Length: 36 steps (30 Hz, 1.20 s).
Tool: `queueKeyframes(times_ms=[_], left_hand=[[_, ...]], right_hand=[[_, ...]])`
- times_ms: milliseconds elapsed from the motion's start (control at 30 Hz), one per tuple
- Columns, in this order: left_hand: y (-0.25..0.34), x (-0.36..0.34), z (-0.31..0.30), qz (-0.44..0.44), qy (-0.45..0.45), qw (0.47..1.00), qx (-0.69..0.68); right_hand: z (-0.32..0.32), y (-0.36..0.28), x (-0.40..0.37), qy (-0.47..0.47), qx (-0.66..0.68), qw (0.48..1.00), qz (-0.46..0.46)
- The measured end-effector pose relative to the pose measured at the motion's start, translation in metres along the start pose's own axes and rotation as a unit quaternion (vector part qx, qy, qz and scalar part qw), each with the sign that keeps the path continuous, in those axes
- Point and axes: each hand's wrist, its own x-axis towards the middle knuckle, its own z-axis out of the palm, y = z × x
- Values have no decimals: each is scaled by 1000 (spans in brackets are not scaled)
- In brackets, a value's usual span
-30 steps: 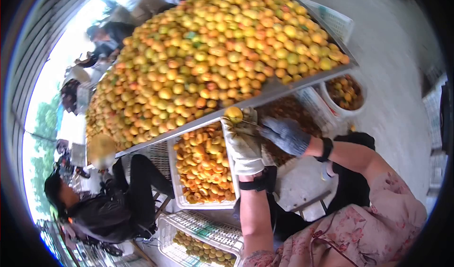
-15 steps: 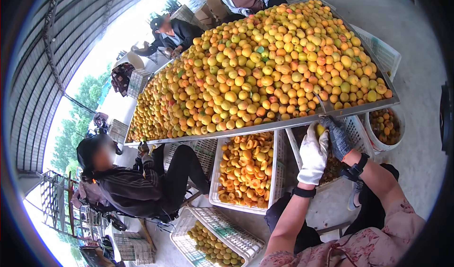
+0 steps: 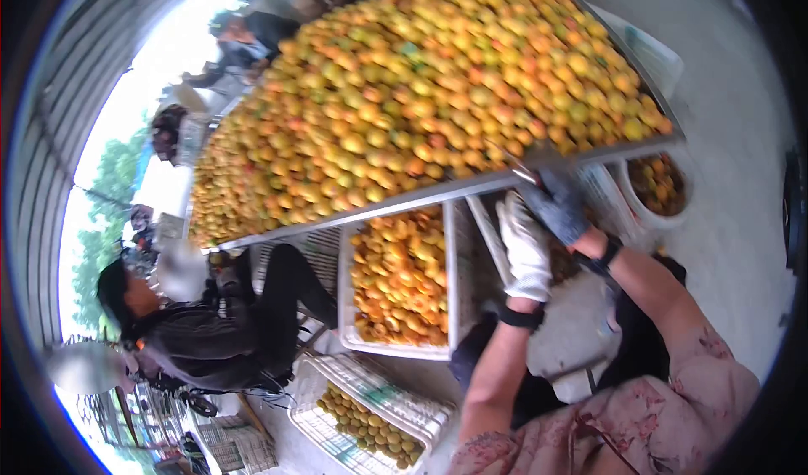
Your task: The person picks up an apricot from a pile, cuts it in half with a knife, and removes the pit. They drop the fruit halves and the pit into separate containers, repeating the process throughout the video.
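Observation:
My left hand, in a white glove, is below the front edge of the sorting table. Its fingers point up and lie together, blurred; whether a fruit is in them is hidden. Beside it on the right, close to or touching it, my right hand in a grey glove is closed on a thin metal tool like a small knife. The tool juts out left at the table edge. Whole yellow-orange apricots are heaped over the table. Left of my hands stands a white crate of halved apricots.
A white bucket with dark-spotted fruit stands at the right. Another white crate with small round fruit lies lower left. A person in dark clothing sits at the left. Other people sit behind the table.
The view has shifted, so the scene sits further left and higher, and it is blurred. The apricot that showed in my left hand is out of sight. My right hand has turned leftward.

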Motion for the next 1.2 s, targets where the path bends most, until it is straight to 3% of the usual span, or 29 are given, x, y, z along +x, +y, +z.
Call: queueKeyframes(times_ms=[33,67,100,133,167,200,233,267,367,400,433,533,567,633,700,733,800,867,933,967,1200], left_hand=[[0,0,4,-98,-15,963,-252],[0,0,8,-195,21,854,-482],[-7,-8,6,-213,19,840,-499],[-23,-8,10,-254,35,820,-512],[-26,-7,0,-288,-46,778,-556],[-28,-5,-9,-326,-130,730,-587],[-30,-5,-19,-362,-212,681,-601],[-1,-3,-20,-355,-172,752,-527],[4,0,-31,-284,-208,743,-569],[3,-1,-35,-283,-206,744,-569],[2,-2,-41,-296,-188,748,-564],[-8,-4,-66,-294,-177,763,-547],[-10,-6,-73,-298,-161,767,-545],[-4,-9,-80,-297,-146,771,-544],[4,-15,-80,-256,-23,849,-461],[-5,-14,-89,-252,-23,850,-462],[-34,-13,-109,-200,-27,836,-510],[-5,-8,-106,-155,38,934,-320],[-8,-4,-112,-144,-21,871,-469],[-7,-7,-114,-156,-27,862,-482],[-4,-9,-108,-140,-41,866,-478]], right_hand=[[0,7,-1,-27,-37,999,-19],[-5,-2,1,-59,-21,998,-32],[-8,-5,3,-47,-23,992,-115],[-6,0,0,-57,-26,989,-133],[-6,2,-2,-43,-9,992,-121],[-6,5,-3,-40,76,993,-85],[0,12,-3,-52,240,967,64],[8,26,3,-37,373,910,175],[-11,6,9,-22,596,735,323],[-9,5,7,-24,596,734,324],[-5,4,3,-26,552,795,250],[3,-6,0,-36,521,836,169],[2,-12,-2,-73,522,812,251],[7,-23,-1,-116,421,859,269],[22,-22,-8,-172,394,869,246],[25,-31,-8,-160,275,933,171],[16,-51,-19,-194,151,961,125],[8,-64,-32,-207,62,974,64],[6,-66,-39,-221,35,973,48],[5,-66,-42,-235,13,971,34],[4,-62,-50,-246,13,968,40]])
